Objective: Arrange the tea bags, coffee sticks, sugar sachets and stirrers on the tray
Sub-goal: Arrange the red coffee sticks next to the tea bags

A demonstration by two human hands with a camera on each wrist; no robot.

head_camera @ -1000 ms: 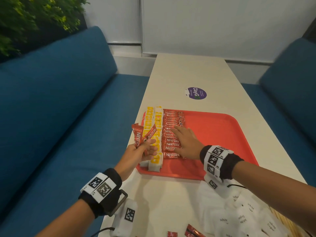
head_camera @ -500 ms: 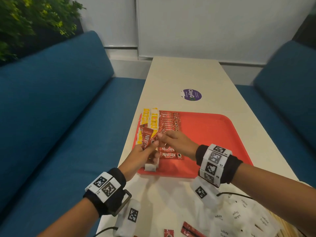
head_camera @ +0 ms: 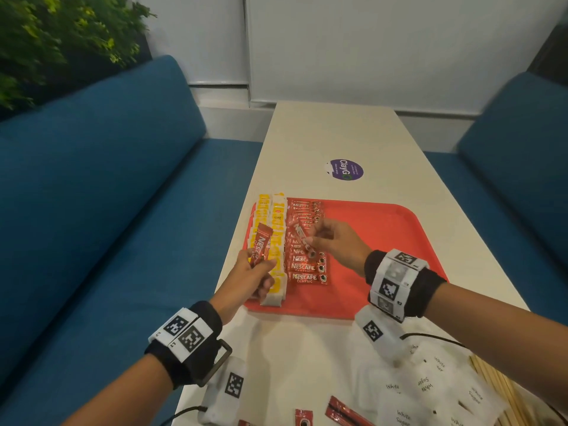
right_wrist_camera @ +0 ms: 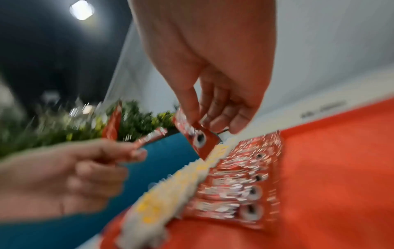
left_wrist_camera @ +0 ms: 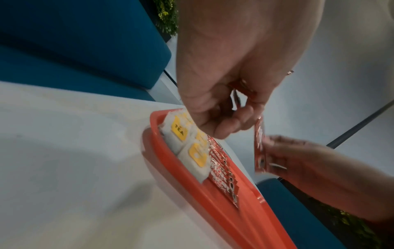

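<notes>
Right hand pinching one slim red foil coffee stick by thumb and fingertips above the overlapped row of red coffee sticks on the flat red plastic tray; left hand gripping a few spare red coffee sticks upright over the yellow-tagged white tea bags at the tray's left edge. Likely trouble: dropping crooked and nudging the neat row askew, or slipping from so light a pinch. Also a risk of knocking tea bags off the tray edge.

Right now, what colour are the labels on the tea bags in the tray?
Yellow labels on white tea bags, one reading TEA; clearest in the left wrist view.
</notes>
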